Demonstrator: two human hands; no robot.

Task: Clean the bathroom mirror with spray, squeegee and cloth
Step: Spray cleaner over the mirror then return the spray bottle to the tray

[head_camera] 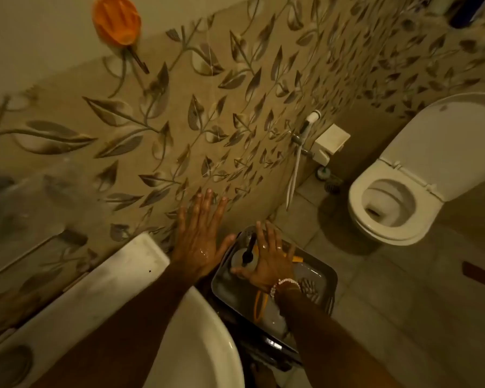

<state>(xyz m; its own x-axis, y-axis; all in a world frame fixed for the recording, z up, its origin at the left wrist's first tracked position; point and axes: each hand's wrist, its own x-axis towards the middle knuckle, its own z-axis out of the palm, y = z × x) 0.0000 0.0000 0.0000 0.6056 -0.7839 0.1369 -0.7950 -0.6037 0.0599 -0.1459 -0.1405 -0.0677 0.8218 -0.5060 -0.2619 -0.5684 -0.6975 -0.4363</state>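
Observation:
A grey basket [324, 271] stands on the floor to the right of the white washbasin [207, 343]. Inside it lies a pale spray bottle [242, 260] with a black nozzle, and an orange-handled tool [259, 305] whose head is hidden under my arm. My right hand [269, 261] hovers over the basket with fingers spread, its thumb at the bottle's side. My left hand [200, 233], wet and with fingers straight, is held out flat beside the basket near the leaf-patterned wall. The mirror [25, 219] shows at the left edge above the basin's shelf.
An open white toilet [398, 197] stands at the right, with a hand shower [310, 120] and a white wall box beside it. An orange soap dish [116, 19] hangs on the wall at top left. A white shelf [101, 287] runs behind the basin.

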